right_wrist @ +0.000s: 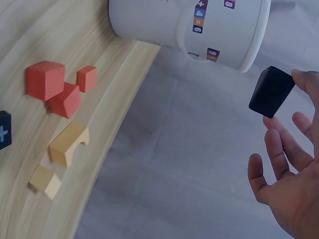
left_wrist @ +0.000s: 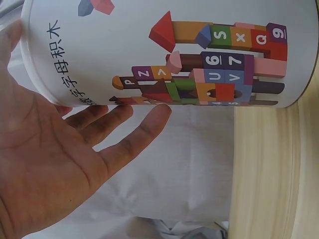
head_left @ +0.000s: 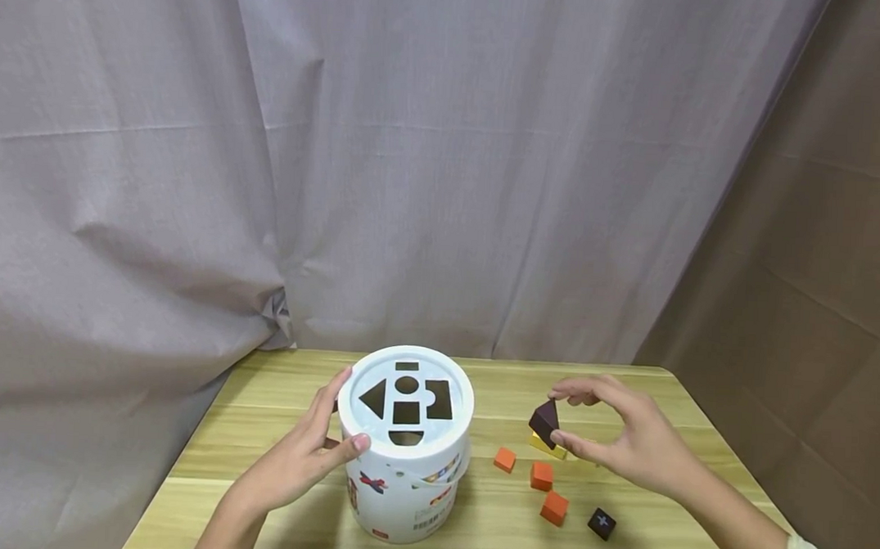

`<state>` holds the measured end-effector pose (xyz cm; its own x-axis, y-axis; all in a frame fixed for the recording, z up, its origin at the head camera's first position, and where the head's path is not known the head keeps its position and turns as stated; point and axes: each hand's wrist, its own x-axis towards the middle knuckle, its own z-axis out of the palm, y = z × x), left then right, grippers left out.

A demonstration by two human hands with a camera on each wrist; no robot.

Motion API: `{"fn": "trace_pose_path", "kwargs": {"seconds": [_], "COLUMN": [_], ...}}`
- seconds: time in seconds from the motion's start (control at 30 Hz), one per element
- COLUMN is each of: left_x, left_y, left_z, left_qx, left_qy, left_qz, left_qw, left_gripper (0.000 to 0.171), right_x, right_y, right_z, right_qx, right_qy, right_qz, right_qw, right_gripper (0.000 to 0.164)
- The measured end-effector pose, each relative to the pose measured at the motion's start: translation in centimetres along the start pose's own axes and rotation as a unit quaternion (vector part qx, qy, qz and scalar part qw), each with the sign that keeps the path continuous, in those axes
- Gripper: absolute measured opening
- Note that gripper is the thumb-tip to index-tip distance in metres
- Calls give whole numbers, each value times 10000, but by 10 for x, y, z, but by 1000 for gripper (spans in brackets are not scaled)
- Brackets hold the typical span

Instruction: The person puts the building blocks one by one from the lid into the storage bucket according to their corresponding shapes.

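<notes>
Head view shows the right grip (head_left: 639, 443) pinching 1 dark block (head_left: 544, 422) with the thumb and fingertips, up in the air over the desk (head_left: 178, 525). The block has slanted sides, and it does not touch the bucket (head_left: 400, 502). To hold it well, I think the thumb and fingers should press on sides that face each other, not too hard, so it can't slip or spin. Fingers near its edge would leave most of the block easy to see.

The left grip (head_left: 307, 445) pinches nothing; its thumb rests on the bucket's rim, and its long fingers lie loosely against the side. A light, calm touch there should be best, since a big push could tip the bucket. It stands upright on the desk, and its white lid (head_left: 443, 371) has 6 holes.

Right of the bucket lie 3 orange blocks (head_left: 554, 508) and 1 dark cube (head_left: 602, 523) with a plus sign. Right wrist view also shows 1 yellow arch (right_wrist: 65, 147) and 1 small yellow block (right_wrist: 46, 181) near them. A gray curtain (head_left: 416, 142) hangs behind.
</notes>
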<state>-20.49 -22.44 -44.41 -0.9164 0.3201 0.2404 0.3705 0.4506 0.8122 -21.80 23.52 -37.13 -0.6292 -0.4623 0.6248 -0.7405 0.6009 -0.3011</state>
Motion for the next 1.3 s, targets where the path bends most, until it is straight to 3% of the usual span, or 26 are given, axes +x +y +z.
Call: {"fn": "trace_pose_path", "kwargs": {"seconds": [0.93,1.3], "left_x": [-2,-2], "left_y": [2,2], "left_z": [2,0], "left_qx": [-15,45], "left_qy": [0,10], "left_qz": [108,150], "left_qw": [9999,9999], "left_gripper": [98,98], "right_x": [25,36], "right_y": [-26,-33], "right_z": [13,22], "right_qx": [762,820], "right_qy": [185,258], "right_qz": [389,251], "right_qw": [9962,9960], "right_gripper": [59,58]}}
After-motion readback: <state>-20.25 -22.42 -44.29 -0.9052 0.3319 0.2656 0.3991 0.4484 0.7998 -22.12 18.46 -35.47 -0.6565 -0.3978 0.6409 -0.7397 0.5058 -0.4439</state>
